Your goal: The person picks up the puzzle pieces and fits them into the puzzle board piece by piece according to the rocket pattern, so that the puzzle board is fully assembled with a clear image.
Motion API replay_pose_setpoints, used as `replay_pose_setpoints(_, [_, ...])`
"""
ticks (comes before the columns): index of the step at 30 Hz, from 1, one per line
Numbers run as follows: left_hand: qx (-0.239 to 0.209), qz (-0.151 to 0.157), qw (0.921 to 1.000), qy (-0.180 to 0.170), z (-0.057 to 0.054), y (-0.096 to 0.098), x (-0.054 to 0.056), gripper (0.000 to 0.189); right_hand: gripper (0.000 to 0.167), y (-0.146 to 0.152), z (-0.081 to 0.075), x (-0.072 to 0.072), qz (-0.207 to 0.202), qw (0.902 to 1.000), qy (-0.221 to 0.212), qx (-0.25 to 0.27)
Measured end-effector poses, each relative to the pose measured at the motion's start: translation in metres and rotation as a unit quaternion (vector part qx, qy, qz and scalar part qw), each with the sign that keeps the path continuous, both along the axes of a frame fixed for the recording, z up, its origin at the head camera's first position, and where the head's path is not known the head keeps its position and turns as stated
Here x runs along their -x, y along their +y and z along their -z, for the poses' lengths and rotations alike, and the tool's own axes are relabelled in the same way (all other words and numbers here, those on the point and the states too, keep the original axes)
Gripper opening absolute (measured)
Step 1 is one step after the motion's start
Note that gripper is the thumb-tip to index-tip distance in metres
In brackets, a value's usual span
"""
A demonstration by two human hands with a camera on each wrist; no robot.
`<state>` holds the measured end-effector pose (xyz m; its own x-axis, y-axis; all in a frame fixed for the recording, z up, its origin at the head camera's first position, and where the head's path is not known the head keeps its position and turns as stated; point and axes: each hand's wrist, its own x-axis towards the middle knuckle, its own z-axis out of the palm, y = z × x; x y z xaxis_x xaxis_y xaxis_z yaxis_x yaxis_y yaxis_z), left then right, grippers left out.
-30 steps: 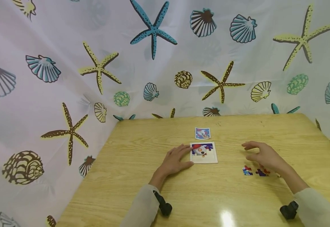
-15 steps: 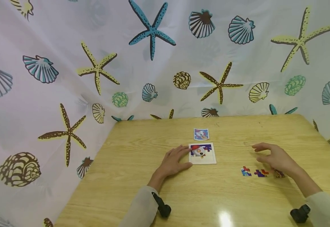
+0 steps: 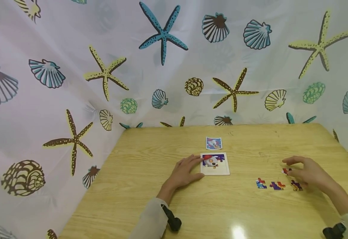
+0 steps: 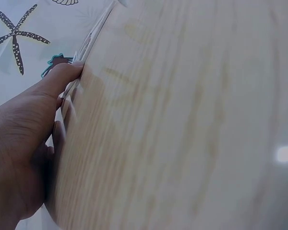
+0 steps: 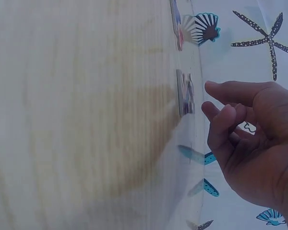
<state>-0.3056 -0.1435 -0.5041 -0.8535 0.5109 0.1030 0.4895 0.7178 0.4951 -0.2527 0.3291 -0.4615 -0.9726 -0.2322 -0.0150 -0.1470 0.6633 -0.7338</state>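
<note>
A white square puzzle tray (image 3: 226, 170) lies on the table, partly filled with a picture of a white animal in a red hat. My left hand (image 3: 187, 171) rests at its left side, fingertips over the edge and thumb by the near left corner. To the right, my right hand (image 3: 312, 174) hovers with thumb and index finger apart; its fingers (image 5: 221, 120) hold nothing. A red puzzle piece (image 3: 286, 171) shows beside the right thumb. Nearer lie a blue-and-red piece (image 3: 261, 183), a purple-and-orange piece (image 3: 277, 186) and a dark patterned piece (image 3: 296, 185).
Behind the tray lies a small picture card (image 3: 214, 143) with a similar animal. The wooden table (image 3: 150, 146) is bordered at the back and left by a white curtain (image 3: 179, 79) printed with shells and starfish.
My right hand has moved to the right over the loose pieces, bringing the dark patterned piece and the red piece into sight. The left hand has stayed at the tray.
</note>
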Motion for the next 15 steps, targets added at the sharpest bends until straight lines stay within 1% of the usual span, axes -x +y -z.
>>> replay_pose_setpoints(2, [-0.006, 0.002, 1.0000, -0.003, 0.003, -0.001, 0.000, 0.067, 0.045, 0.005, 0.002, -0.001, 0.003, 0.9999, 0.001, -0.012])
replay_pose_setpoints(5, [-0.004, 0.005, 1.0000, -0.003, 0.004, -0.001, 0.000, 0.068, 0.044, 0.011, 0.003, -0.005, 0.002, 0.9999, -0.011, -0.002])
replay_pose_setpoints(7, [-0.001, 0.004, 1.0000, -0.003, 0.003, -0.001, 0.000, 0.068, 0.045, 0.013, 0.004, -0.006, 0.002, 0.9993, -0.031, 0.020])
replay_pose_setpoints(8, [0.001, 0.003, 1.0000, -0.002, 0.002, -0.001, -0.001, 0.068, 0.045, 0.013, 0.004, -0.006, -0.001, 0.9991, -0.034, 0.025])
replay_pose_setpoints(12, [0.006, -0.001, 1.0000, -0.005, -0.002, -0.002, 0.000, 0.068, 0.042, 0.013, 0.006, -0.005, -0.007, 0.9990, -0.037, 0.025])
replay_pose_setpoints(15, [0.005, -0.002, 0.9999, -0.012, 0.001, -0.003, 0.002, 0.069, 0.040, 0.014, 0.008, -0.005, -0.009, 0.9993, -0.033, 0.017])
